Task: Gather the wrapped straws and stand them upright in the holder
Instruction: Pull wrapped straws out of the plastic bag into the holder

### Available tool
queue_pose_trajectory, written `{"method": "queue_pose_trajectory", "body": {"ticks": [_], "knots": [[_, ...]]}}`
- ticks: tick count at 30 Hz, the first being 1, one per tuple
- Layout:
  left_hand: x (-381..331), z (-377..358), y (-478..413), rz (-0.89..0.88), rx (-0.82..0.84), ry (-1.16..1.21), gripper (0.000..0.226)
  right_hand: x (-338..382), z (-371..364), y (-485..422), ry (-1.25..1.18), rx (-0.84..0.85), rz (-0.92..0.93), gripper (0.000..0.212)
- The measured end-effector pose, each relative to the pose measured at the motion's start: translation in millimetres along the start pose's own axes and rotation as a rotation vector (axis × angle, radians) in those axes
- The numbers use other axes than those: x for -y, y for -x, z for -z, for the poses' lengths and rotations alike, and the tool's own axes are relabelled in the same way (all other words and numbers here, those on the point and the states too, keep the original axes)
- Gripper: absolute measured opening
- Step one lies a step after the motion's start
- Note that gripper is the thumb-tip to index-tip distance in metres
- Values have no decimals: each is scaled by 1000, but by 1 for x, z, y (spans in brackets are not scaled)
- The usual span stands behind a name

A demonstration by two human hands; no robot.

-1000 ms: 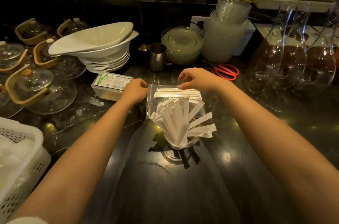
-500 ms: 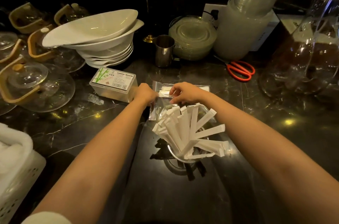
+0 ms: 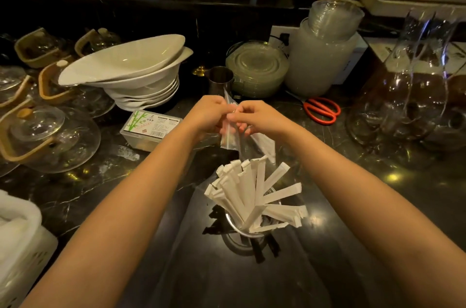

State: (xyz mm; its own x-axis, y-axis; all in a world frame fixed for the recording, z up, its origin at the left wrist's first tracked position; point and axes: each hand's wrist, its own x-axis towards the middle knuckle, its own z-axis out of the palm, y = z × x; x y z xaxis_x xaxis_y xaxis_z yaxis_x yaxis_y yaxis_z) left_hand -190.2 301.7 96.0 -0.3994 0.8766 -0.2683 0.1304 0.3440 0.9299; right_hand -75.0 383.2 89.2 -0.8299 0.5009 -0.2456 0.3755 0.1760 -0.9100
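A clear glass holder stands on the dark counter in front of me, with several white paper-wrapped straws fanned out upright in it. Beyond it, both hands hold a clear plastic bag lifted off the counter. My left hand pinches the bag's top edge from the left, my right hand from the right. A few white wrapped straws show in the bag's lower right part, below my right hand.
A plastic toothpick box lies left of the hands. Stacked white bowls, glass teapots and a steel cup stand behind. Red scissors and glass carafes are at right, a white basket at lower left.
The bag lay flat on the counter under both hands. Now both hands have raised it off the counter and hold it up by its top edge.
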Motion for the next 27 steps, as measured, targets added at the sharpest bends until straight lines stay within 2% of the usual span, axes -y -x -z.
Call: {"method": "queue_pose_trajectory", "body": {"ticks": [4,13,18,27], "knots": [[-27,-3,9,-141,11,26,26,17,16,9,-157,-17,67,17],[-83,3,42,-358,45,52,30,64,30,42,-226,-34,292,16],[-90,15,77,-452,-7,22,32,93,12,68,-143,-28,373,15],[-84,39,151,-506,-106,53,27,128,-40,106,-109,29,450,16]]}}
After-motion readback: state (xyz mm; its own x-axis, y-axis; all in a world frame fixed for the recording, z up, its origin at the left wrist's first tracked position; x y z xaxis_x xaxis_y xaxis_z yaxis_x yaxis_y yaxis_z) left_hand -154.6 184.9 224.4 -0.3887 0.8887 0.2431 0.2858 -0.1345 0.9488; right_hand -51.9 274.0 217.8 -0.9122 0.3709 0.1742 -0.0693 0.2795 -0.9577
